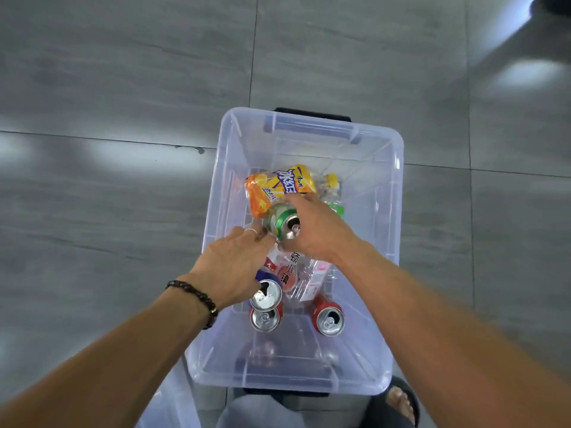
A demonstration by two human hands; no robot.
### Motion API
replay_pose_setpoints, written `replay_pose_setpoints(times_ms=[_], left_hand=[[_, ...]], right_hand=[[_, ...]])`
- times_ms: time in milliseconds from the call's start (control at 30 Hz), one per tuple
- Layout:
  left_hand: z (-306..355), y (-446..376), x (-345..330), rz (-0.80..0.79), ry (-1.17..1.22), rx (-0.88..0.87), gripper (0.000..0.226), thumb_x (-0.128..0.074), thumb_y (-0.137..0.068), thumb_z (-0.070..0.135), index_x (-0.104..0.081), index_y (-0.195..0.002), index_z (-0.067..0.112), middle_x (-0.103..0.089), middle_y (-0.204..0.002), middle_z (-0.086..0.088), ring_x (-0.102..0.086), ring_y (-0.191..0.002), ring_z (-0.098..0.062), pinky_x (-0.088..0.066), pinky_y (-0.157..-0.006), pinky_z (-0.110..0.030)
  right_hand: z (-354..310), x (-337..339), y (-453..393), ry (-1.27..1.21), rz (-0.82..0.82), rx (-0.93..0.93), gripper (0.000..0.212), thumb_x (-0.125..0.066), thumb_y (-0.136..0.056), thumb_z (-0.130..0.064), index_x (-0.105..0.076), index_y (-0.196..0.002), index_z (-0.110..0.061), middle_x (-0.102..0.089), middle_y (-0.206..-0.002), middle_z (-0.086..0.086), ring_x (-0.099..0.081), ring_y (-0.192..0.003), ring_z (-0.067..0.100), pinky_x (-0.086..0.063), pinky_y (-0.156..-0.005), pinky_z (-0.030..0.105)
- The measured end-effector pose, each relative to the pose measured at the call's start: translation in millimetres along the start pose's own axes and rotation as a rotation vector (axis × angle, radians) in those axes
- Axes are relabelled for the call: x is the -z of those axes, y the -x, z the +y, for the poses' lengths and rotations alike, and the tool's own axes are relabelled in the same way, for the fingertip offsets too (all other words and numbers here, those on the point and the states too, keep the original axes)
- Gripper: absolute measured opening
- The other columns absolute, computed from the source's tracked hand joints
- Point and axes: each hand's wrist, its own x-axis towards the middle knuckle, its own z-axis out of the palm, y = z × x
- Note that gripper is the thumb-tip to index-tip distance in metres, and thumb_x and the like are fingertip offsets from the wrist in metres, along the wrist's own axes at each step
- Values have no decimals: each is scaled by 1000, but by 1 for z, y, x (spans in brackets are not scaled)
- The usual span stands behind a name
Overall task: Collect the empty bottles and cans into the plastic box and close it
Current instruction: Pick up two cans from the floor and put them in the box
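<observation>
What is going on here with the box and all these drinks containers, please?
A person is loading empties into a clear plastic box on the floor. The right hand holds a green can over the box, and the left hand reaches in beside it. Cans and bottles already lie inside; no lid is on it.

plastic box (398, 211): clear, glossy plastic
green can (279, 222): shiny metal, bare silvery top
orange-labelled bottle (278, 188): crinkled clear plastic, glossy label
floor (108, 103): smooth grey tiles, soft sheen
bracelet (197, 296): dark glossy beads

Glossy grey tiled floor (123, 88); pale glare patches, perhaps overhead lights.
</observation>
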Motion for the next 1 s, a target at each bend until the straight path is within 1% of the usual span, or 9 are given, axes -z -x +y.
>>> replay_pose_setpoints(times_ms=[100, 167, 267, 467, 567, 633, 733, 833, 1000], left_hand=[[7, 13, 21, -25, 13, 3, 55, -61, -78, 28, -38, -128, 25, -48, -119, 1, -51, -106, -22, -50, -75, -38], [13, 22, 38, -32, 24, 7, 53, -59, -80, 30, -39, -129, 25, -48, -115, 2, -52, -104, -21, -51, -73, -38], [30, 36, 73, -40, 18, -14, 46, -55, -84, 35, -40, -127, 26, -50, -112, 2, -52, -104, -20, -50, -77, -38], [97, 68, 169, 1, 10, -131, 59, -52, -89, 39, -27, -142, 33, -47, -131, 5, -50, -118, -20, -48, -89, -38], [143, 87, 223, 25, -2, -218, 53, -52, -89, 40, -33, -138, 30, -48, -129, 5, -50, -116, -18, -47, -90, -36], [179, 101, 259, 43, -6, -284, 50, -51, -89, 39, -36, -136, 29, -49, -123, 5, -50, -111, -18, -45, -88, -34], [237, 123, 307, 87, -32, -374, 48, -50, -88, 41, -38, -132, 28, -50, -115, 5, -52, -104, -18, -46, -85, -37], [302, 152, 347, 124, -60, -482, 52, -46, -86, 50, -37, -133, 30, -48, -120, 8, -51, -109, -16, -45, -90, -36], [426, 211, 389, 135, -127, -665, 54, -49, -88, 49, -34, -138, 33, -46, -133, 10, -48, -119, -14, -42, -95, -32]], right_hand=[[-5, 24, 21, 4, 21, -11, 86, -78, -73, -41, -33, -144, -21, -44, -138, 11, -53, -119, 29, -45, -100, 39], [-8, 44, 40, -13, 67, -27, 81, -71, -79, -43, -31, -145, -20, -43, -140, 11, -52, -121, 30, -44, -102, 40], [-14, 84, 77, -33, 142, -34, 67, -65, -85, -39, -35, -142, -20, -46, -133, 10, -53, -116, 28, -43, -94, 33], [-21, 184, 181, -50, 354, -102, 66, -63, -86, -38, -35, -143, -19, -46, -132, 8, -50, -118, 28, -43, -97, 37], [-23, 236, 247, -61, 446, -159, 69, -63, -86, -38, -32, -145, -20, -42, -139, 4, -46, -124, 24, -39, -97, 31], [-23, 267, 295, -74, 505, -195, 70, -63, -86, -39, -31, -146, -20, -42, -139, 2, -44, -126, 23, -35, -94, 26], [-21, 305, 374, -77, 604, -253, 71, -63, -85, -42, -32, -146, -20, -42, -140, 1, -44, -127, 23, -38, -99, 31], [-17, 334, 460, -100, 690, -321, 72, -62, -86, -44, -31, -147, -21, -39, -145, -2, -41, -132, 20, -37, -103, 31], [-1, 359, 610, -104, 842, -427, 74, -60, -84, -48, -32, -146, -20, -43, -142, 0, -42, -131, 19, -39, -105, 37]])
